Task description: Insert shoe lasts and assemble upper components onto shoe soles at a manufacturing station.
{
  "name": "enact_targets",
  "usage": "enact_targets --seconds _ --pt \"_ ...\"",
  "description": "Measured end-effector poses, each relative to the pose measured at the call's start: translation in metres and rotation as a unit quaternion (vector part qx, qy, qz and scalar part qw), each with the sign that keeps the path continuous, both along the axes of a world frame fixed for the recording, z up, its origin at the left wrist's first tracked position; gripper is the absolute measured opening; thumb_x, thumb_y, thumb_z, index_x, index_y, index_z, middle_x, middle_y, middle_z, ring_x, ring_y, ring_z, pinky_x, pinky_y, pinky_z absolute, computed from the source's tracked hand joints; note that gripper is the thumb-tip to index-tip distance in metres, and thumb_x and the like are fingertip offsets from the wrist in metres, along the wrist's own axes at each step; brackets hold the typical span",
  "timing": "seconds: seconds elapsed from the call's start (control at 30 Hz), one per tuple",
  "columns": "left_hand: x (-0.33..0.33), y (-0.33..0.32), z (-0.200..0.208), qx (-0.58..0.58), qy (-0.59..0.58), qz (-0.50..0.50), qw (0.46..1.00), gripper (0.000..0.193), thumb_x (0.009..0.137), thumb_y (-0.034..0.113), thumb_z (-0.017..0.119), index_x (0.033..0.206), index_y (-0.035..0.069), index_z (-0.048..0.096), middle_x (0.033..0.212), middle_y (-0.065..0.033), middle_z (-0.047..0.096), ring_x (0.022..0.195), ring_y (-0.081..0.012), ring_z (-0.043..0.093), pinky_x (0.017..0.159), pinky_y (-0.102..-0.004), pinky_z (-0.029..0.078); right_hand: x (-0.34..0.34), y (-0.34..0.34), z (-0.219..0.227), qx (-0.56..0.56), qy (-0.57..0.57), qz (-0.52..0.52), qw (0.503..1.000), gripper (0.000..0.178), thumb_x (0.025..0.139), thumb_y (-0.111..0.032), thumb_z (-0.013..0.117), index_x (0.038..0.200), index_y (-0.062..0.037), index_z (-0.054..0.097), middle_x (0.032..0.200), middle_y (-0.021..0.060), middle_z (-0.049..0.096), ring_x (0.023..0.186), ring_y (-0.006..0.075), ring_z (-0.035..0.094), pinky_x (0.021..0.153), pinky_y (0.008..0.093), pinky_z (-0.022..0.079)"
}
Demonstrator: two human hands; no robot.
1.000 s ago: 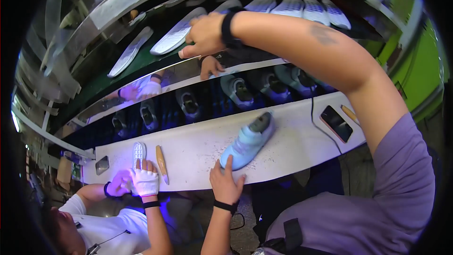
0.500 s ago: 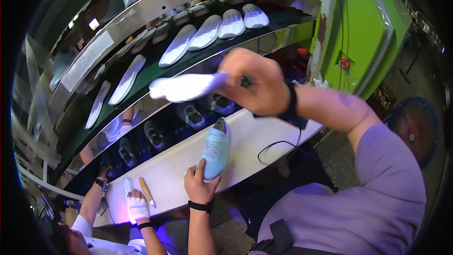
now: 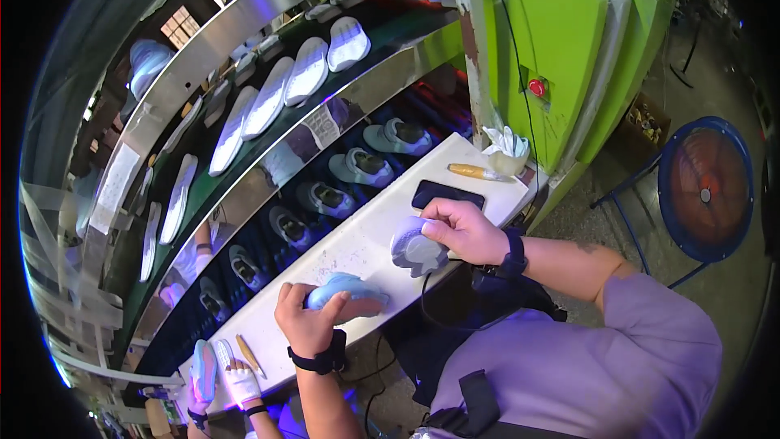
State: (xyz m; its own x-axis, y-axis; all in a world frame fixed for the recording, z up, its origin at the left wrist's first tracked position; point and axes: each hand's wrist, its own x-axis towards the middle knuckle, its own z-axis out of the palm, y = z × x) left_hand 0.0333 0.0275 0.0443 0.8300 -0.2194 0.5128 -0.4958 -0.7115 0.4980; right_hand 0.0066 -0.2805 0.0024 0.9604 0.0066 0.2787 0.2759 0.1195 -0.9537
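The tilted shoe [image 3: 348, 285] is pale blue, underside [image 3: 357, 307] perhaps pinkish; sole [image 3: 413, 246] greyish-white.

A: Occlusions?
B: Left hand [image 3: 307, 323] covers one end of the blue shoe [image 3: 351, 286]; toe or heel, cannot tell. Right hand [image 3: 467, 233] hides the gripped edge of the sole [image 3: 414, 250] and part of the dark phone's [image 3: 447, 193] near side.
A: Cut off?
B: Lower edge crops the left forearm [image 3: 325, 402] and the co-worker's arm [image 3: 262, 423].
A: Too small?
B: Marks on the paper sheet [image 3: 115, 187].
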Motion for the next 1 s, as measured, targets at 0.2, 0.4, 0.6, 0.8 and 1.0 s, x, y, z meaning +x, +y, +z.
enact_targets --seconds 0.2,0.4,0.6,0.8,1.0 --pt "0.009 -0.032 -0.077 -0.397 0.101 -0.041 0.911 0.061 0.077 0.039 0.085 0.118 0.0 0.062 0.1 -0.0084 0.067 0.089 -0.0189 0.065 0.083 -0.0334 0.053 -0.012 -0.006 -0.02 -0.036 0.02 0.021 0.999 0.027 0.096 -0.028 0.071 0.097 -0.0014 0.063 0.08 -0.0041 0.058 0.075 0.0042 0.05 0.067 0.0238 0.045" --pt "0.0 -0.045 -0.101 -0.367 0.047 -0.055 0.927 0.068 0.084 0.052 0.077 0.118 -0.004 0.06 0.099 -0.0089 0.067 0.089 -0.0185 0.064 0.085 -0.0335 0.052 -0.044 -0.012 -0.009 -0.036 -0.044 0.021 0.998 0.035 0.091 -0.034 0.076 0.094 -0.0016 0.063 0.08 -0.0031 0.06 0.073 0.0033 0.052 0.064 0.0215 0.043" --pt "-0.006 -0.064 -0.096 -0.381 0.019 -0.056 0.923 0.07 0.083 0.061 0.075 0.111 -0.001 0.06 0.09 -0.004 0.065 0.085 -0.0141 0.061 0.079 -0.0292 0.05 -0.066 -0.048 0.041 -0.095 -0.009 -0.03 0.995 0.057 0.09 -0.059 0.066 0.085 -0.0032 0.057 0.075 0.0071 0.064 0.059 0.0163 0.059 0.055 0.0321 0.05" --pt "0.003 -0.046 -0.107 -0.402 0.029 -0.045 0.914 0.066 0.084 0.061 0.074 0.109 0.002 0.06 0.091 -0.0019 0.064 0.085 -0.0135 0.06 0.079 -0.0282 0.049 -0.132 -0.189 0.122 0.029 -0.047 0.036 0.998 0.023 0.102 -0.029 0.057 0.091 -0.0107 0.051 0.068 0.0014 0.053 0.055 0.0134 0.052 0.05 0.0248 0.045" --pt "0.014 -0.057 -0.108 -0.373 0.04 -0.069 0.924 0.066 0.083 0.061 0.074 0.109 0.002 0.061 0.09 -0.0028 0.065 0.084 -0.0134 0.061 0.079 -0.0289 0.05 -0.123 -0.19 0.069 -0.093 0.107 -0.134 0.981 0.035 0.092 -0.037 0.063 0.101 -0.0037 0.061 0.082 0.0015 0.061 0.072 0.0094 0.06 0.062 0.0236 0.049"
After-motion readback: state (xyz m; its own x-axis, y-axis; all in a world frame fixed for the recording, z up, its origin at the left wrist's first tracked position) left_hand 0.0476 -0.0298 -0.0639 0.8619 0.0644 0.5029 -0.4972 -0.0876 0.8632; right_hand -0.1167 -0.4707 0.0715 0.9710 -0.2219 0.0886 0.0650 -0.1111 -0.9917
